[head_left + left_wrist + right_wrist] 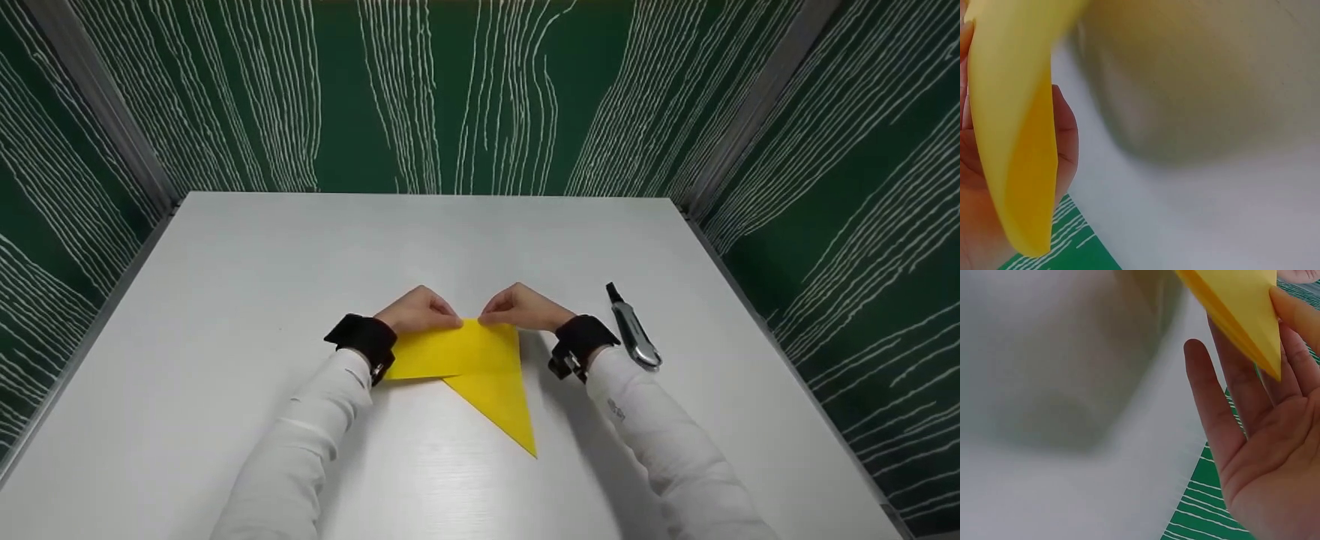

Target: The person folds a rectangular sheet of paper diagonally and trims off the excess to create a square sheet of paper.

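Thumbs and fingers of the left hand [417, 310] and right hand [528, 308] are pinching the top edge of a yellow paper [454, 351], holding it above the white table [360, 247]. Folded layers are already overlapping, one pointed end hanging below; any folds remaining cannot be told. A cutter [634, 328] is lying beyond the right wrist.

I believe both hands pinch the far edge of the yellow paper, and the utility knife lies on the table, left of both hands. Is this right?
Not quite: the utility knife lies on the table, but right of the left hand and right hand, as the head view shows. Both do pinch the far edge of the yellow paper.
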Action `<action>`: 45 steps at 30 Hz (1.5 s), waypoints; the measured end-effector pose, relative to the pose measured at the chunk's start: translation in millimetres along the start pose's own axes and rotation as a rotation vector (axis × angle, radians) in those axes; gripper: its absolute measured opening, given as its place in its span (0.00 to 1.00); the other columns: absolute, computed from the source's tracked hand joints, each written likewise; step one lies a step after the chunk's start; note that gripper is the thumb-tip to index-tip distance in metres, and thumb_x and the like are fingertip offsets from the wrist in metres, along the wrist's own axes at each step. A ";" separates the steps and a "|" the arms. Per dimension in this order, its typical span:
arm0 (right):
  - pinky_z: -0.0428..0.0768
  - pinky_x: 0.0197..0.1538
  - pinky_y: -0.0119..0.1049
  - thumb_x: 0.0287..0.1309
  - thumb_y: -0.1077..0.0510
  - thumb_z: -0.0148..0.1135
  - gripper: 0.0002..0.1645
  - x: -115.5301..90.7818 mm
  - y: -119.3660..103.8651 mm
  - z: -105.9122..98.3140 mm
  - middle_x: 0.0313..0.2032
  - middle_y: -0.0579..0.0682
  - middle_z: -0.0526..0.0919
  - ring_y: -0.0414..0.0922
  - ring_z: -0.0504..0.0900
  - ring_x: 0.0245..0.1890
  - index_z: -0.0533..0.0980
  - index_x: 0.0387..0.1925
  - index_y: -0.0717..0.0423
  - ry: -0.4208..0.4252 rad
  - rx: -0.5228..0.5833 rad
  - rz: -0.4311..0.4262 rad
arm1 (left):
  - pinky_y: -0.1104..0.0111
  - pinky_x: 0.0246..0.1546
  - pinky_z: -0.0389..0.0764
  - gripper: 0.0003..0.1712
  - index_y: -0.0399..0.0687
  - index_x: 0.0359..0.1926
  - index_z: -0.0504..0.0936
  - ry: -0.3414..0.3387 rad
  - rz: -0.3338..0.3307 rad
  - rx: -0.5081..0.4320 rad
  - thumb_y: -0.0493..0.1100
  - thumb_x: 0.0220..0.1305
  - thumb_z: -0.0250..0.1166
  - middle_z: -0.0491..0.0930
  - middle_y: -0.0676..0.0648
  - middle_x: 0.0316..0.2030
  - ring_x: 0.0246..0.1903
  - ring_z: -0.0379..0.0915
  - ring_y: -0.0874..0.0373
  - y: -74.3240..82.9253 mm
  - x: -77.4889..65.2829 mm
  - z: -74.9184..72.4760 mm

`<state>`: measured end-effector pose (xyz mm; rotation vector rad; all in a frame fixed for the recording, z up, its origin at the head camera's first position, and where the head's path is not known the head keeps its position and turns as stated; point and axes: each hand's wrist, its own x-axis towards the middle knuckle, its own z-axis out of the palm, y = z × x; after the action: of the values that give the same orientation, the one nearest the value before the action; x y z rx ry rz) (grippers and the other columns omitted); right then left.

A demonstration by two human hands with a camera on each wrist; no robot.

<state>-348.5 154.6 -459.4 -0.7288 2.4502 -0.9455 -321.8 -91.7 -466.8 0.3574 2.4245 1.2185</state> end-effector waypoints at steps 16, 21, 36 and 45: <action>0.73 0.39 0.26 0.69 0.57 0.64 0.11 4.3 -12.8 7.6 0.39 0.59 0.90 0.38 0.74 0.32 0.86 0.43 0.62 -0.006 -0.042 -0.076 | 0.77 0.38 0.75 0.16 0.40 0.47 0.91 -0.007 0.060 0.045 0.47 0.68 0.69 0.90 0.41 0.45 0.32 0.76 0.64 5.7 1.7 2.6; 0.78 0.45 0.27 0.70 0.58 0.62 0.12 4.9 -14.1 9.5 0.44 0.59 0.90 0.39 0.79 0.37 0.86 0.45 0.61 -0.031 -0.082 -0.100 | 0.77 0.39 0.75 0.15 0.41 0.46 0.91 -0.010 0.059 0.043 0.47 0.67 0.70 0.90 0.40 0.46 0.34 0.76 0.62 5.2 2.6 3.4; 0.83 0.56 0.38 0.72 0.56 0.61 0.14 5.0 -13.4 9.6 0.46 0.58 0.90 0.43 0.81 0.41 0.86 0.48 0.61 -0.038 -0.093 -0.097 | 0.76 0.34 0.68 0.18 0.40 0.50 0.90 -0.067 0.082 0.072 0.49 0.73 0.64 0.83 0.54 0.30 0.26 0.69 0.64 0.4 -4.3 -5.6; 0.75 0.46 0.27 0.73 0.55 0.59 0.16 2.4 -13.7 5.7 0.46 0.58 0.89 0.41 0.77 0.38 0.85 0.50 0.61 -0.051 -0.046 -0.023 | 0.76 0.30 0.68 0.17 0.41 0.46 0.91 -0.031 0.095 0.047 0.49 0.72 0.65 0.83 0.56 0.27 0.24 0.68 0.65 -2.3 -4.0 -4.1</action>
<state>-342.9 141.7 -454.1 -0.7891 2.4310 -0.8714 -320.3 -97.5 -465.5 0.5069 2.4375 1.1876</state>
